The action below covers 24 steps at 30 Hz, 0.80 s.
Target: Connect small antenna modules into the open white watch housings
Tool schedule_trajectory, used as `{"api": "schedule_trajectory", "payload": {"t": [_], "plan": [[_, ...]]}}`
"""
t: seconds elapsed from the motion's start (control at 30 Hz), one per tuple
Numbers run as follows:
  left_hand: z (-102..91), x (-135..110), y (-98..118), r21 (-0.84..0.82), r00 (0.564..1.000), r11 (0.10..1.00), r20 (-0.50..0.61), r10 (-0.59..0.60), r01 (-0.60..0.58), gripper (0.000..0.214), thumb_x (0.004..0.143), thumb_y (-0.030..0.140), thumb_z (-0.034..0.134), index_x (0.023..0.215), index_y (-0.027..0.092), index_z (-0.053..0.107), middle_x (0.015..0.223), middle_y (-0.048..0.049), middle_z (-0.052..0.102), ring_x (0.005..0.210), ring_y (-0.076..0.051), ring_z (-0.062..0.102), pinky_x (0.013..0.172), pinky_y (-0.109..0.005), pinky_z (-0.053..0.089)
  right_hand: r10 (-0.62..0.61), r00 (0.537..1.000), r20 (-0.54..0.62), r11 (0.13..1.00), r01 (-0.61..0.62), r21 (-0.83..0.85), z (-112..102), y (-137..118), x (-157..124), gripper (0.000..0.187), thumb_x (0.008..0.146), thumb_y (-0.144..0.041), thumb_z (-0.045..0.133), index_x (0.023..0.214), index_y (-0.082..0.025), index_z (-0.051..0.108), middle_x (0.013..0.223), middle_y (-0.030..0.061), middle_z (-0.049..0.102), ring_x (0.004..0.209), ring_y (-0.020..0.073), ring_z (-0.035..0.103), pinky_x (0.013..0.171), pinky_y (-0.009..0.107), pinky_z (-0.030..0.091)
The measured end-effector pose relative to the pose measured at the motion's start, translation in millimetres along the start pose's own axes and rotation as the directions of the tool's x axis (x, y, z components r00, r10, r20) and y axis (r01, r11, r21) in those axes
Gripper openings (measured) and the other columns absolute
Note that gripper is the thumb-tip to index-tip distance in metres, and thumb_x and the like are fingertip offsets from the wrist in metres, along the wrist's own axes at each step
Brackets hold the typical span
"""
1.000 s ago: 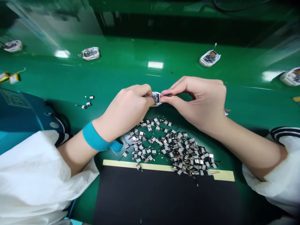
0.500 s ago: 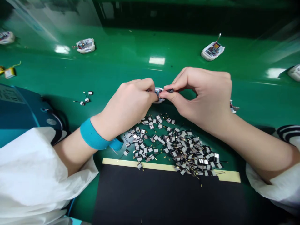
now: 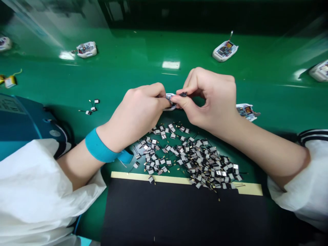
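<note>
My left hand is closed around a small white device with an exposed circuit board, mostly hidden by the fingers. My right hand pinches a tiny dark part at the device's top edge. Both hands hover over the green surface. Just below them lies a heap of several small grey square components with thin gold leads. A blue strap circles my left wrist.
More open white devices lie on the green surface: one at the back left, one at the back right, one beside my right wrist, others at the edges. A black mat with a tan strip is nearest me. A few stray components lie left.
My hands have stayed pinched together on the device while my right fingers shifted slightly at the tiny part. The view drifted, uncovering a white device by my right wrist.
</note>
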<state>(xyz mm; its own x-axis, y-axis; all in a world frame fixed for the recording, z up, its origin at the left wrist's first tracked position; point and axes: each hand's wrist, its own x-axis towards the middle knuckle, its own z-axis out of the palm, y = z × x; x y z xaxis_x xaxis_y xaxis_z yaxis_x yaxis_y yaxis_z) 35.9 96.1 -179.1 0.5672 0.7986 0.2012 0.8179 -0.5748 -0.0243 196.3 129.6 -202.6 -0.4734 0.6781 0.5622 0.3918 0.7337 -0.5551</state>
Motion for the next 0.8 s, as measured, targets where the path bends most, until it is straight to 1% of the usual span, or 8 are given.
{"api": "schedule_trajectory", "payload": {"t": [0.13, 0.23, 0.37, 0.4, 0.47, 0.57, 0.7, 0.8], "plan": [[1.6, -1, -1, -0.029, 1.0, 1.0, 0.001, -0.002, 0.002, 0.025, 0.083, 0.016, 0.037, 0.086, 0.019, 0.061, 0.084, -0.0017, 0.057, 0.075, -0.015, 0.055, 0.061, -0.024, 0.041, 0.03, 0.999, -0.02, 0.997, -0.028, 0.071, 5, 5, -2, 0.029, 0.078, -0.031, 0.053, 0.06, -0.018, 0.034, 0.062, -0.0024, 0.044, 0.058, 0.0081, 0.048, 0.053, 0.022, 0.043], [0.5, -4, 0, -0.03, 1.0, 1.0, 0.013, -0.001, 0.002, 0.025, 0.082, 0.015, 0.037, 0.089, 0.019, 0.061, 0.084, -0.0031, 0.056, 0.078, -0.016, 0.053, 0.068, -0.027, 0.043, 0.079, 0.994, -0.07, 0.98, -0.064, 0.189, 5, 5, 0, 0.026, 0.075, -0.026, 0.056, 0.062, -0.018, 0.035, 0.063, -0.0028, 0.046, 0.06, 0.0082, 0.051, 0.054, 0.022, 0.043], [-9.1, -10, 4, 0.004, 0.992, 0.995, 0.073, -0.103, 0.103, 0.031, 0.081, 0.011, 0.035, 0.105, 0.015, 0.054, 0.088, -0.0066, 0.054, 0.078, -0.017, 0.051, 0.07, -0.03, 0.045, 0.153, 0.977, -0.15, 0.94, -0.097, 0.326, -10, 2, 9, 0.015, 0.078, -0.02, 0.051, 0.069, -0.018, 0.039, 0.066, -0.0028, 0.049, 0.061, 0.0078, 0.053, 0.056, 0.022, 0.044], [-13.0, -11, 4, -0.015, 0.985, 0.99, 0.105, -0.137, 0.139, 0.035, 0.08, 0.008, 0.034, 0.112, 0.013, 0.049, 0.09, -0.0074, 0.054, 0.078, -0.017, 0.052, 0.07, -0.029, 0.045, 0.169, 0.978, -0.124, 0.94, -0.122, 0.319, -15, 2, 12, 0.012, 0.08, -0.019, 0.048, 0.072, -0.018, 0.039, 0.064, -0.0035, 0.048, 0.058, 0.0072, 0.052, 0.055, 0.021, 0.043], [-21.3, -13, 0, -0.09, 0.973, 0.979, 0.16, -0.166, 0.182, 0.046, 0.078, 0.005, 0.034, 0.124, 0.012, 0.035, 0.092, -0.0078, 0.054, 0.081, -0.017, 0.052, 0.073, -0.029, 0.045, 0.177, 0.984, 0.001, 0.959, -0.173, 0.224, -22, 2, 15, 0.009, 0.081, -0.018, 0.045, 0.073, -0.018, 0.041, 0.06, -0.0043, 0.046, 0.053, 0.0064, 0.048, 0.052, 0.02, 0.039], [-29.5, -13, -14, -0.238, 0.978, 0.955, 0.154, -0.14, 0.174, 0.057, 0.076, 0.006, 0.041, 0.13, 0.015, 0.023, 0.102, -0.0068, 0.053, 0.094, -0.018, 0.049, 0.083, -0.032, 0.043, 0.174, 0.958, 0.228, 0.983, -0.185, 0.024, -22, 1, 16, 0.009, 0.077, -0.019, 0.053, 0.07, -0.015, 0.049, 0.06, -0.003, 0.049, 0.052, 0.0068, 0.045, 0.051, 0.02, 0.036], [-20.9, -11, -33, -0.427, 0.982, 0.895, 0.181, -0.059, 0.133, 0.075, 0.071, 0.013, 0.058, 0.132, 0.019, 0.015, 0.124, -0.0076, 0.042, 0.109, -0.021, 0.038, 0.093, -0.035, 0.037, 0.125, 0.934, 0.336, 0.991, -0.104, -0.078, -10, -5, 16, 0.006, 0.073, -0.02, 0.059, 0.074, -0.014, 0.059, 0.063, -0.0011, 0.052, 0.055, 0.0076, 0.046, 0.053, 0.02, 0.037], [-6.1, -9, -37, -0.525, 0.982, 0.842, 0.187, -0.026, 0.122, 0.07, 0.071, 0.017, 0.061, 0.13, 0.018, 0.024, 0.118, -0.0075, 0.049, 0.102, -0.02, 0.044, 0.089, -0.034, 0.04, 0.039, 0.926, 0.376, 0.977, 0.044, -0.209, 1, -11, 14, 0.013, 0.079, -0.024, 0.053, 0.078, -0.014, 0.061, 0.072, 0.0024, 0.053, 0.065, 0.0108, 0.051, 0.06, 0.022, 0.041]]}}
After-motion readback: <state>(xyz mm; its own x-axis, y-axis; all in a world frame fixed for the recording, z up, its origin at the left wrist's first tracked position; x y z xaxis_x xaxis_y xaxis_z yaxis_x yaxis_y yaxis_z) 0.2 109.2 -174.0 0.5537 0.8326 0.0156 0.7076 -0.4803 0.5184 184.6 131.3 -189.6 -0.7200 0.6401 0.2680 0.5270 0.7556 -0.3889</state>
